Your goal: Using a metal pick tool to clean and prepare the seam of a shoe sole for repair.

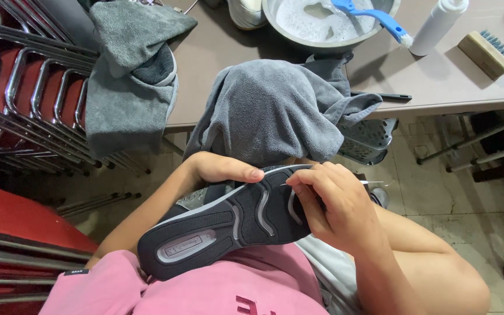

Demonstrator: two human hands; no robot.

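A dark sneaker [223, 224] lies sole-up across my lap, heel toward my chest. My left hand [220, 168] grips its upper edge from the far side, thumb laid along the rim. My right hand [336, 204] is closed on a thin metal pick [373, 183], whose tip end points into the grooves of the sole near the toe. A grey towel [275, 111] hangs off the table edge just beyond the shoe and covers its toe.
On the table [217, 52] stand a metal basin of soapy water [322, 23] with a blue brush [374, 17], a white bottle [436, 26] and a wooden brush [488, 53]. A second grey towel [129, 76] drapes over stacked red chairs [24, 99]. A grey basket [368, 140] sits under the table.
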